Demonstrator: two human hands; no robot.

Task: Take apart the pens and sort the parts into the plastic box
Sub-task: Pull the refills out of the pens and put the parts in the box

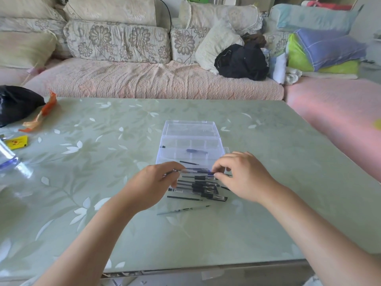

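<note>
Disassembly step: left hand [153,183] and right hand [240,175] each pinch an end of one pen [194,171], held level just above the pen pile [203,187] at the near edge of the open plastic box [190,141]. A few parts already sit in the compartments. Next move, likely: pull or twist apart, drop pieces in. Pen labels too small to read.

A home living room is showing here. A floral-cushioned sofa [127,58] is running behind the table [268,162], and folded bedding [321,50] is lying piled on it.
</note>
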